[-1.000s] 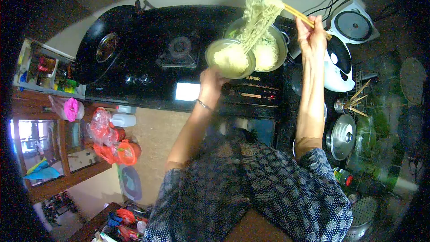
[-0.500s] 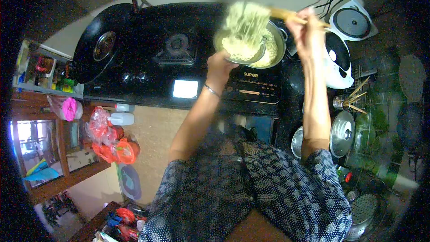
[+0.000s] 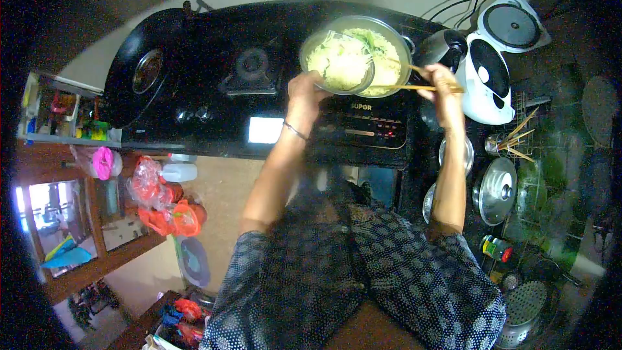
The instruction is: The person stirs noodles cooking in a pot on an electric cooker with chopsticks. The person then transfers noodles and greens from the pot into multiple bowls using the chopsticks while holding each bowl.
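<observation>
My left hand point(image 3: 304, 94) is closed on the rim of a metal bowl point(image 3: 353, 91), tilted beside and partly over a pot point(image 3: 404, 45). Pale noodles point(image 3: 343, 70) with some green leaves fill the bowl. More noodles point(image 3: 386, 52) lie in the pot, which stands on a black SUPOR cooktop point(image 3: 369, 120). In my right hand point(image 3: 446, 91) is a pair of long wooden chopsticks point(image 3: 405, 87), spread apart, their tips reaching over the pot and the bowl's edge. The bowl hides the pot's left side.
Right of the pot stand a kettle point(image 3: 444, 45) and a white rice cooker point(image 3: 486, 100) with its lid raised. Nearer me are a glass lid point(image 3: 499, 191), a holder with several chopsticks point(image 3: 495, 147) and a jar point(image 3: 495, 248). A gas burner point(image 3: 251, 68) and a black wok point(image 3: 139, 68) are to the left.
The lifted bundle of noodles has come down into the bowl. My right hand has lowered toward me with the chopsticks, now spread. The bowl has shifted slightly left.
</observation>
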### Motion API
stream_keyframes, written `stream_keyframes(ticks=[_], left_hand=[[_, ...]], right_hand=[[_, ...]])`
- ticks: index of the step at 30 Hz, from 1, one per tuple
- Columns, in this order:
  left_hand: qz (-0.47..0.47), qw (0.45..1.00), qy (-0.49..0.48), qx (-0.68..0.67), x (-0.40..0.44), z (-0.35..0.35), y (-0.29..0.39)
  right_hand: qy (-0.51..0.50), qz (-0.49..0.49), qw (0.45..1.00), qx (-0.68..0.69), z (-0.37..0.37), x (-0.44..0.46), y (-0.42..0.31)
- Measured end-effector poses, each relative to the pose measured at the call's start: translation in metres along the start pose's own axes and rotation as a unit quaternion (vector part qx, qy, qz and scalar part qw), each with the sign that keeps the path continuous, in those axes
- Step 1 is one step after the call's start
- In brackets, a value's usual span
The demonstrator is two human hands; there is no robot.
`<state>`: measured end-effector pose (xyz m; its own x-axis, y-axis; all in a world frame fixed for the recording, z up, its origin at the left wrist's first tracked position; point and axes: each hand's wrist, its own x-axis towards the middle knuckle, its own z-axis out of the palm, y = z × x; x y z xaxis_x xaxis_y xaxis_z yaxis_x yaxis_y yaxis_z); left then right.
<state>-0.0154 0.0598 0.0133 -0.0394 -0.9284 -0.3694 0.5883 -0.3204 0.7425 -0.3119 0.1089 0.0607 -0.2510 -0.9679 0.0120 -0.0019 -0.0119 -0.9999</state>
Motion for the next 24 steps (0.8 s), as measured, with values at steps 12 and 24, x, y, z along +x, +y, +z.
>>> stream_keyframes(ticks=[12, 24], left_hand=[[-0.013, 0.992, -0.058, 0.115, -0.006, -0.022, -0.01], [0.002, 0.996, -0.061, 0.069, 0.003, -0.024, -0.018]], right_hand=[[0.025, 0.019, 0.946, 0.321, 0.079, 0.069, 0.063], [0.023, -0.103, 0.939, 0.327, 0.072, 0.079, -0.062]])
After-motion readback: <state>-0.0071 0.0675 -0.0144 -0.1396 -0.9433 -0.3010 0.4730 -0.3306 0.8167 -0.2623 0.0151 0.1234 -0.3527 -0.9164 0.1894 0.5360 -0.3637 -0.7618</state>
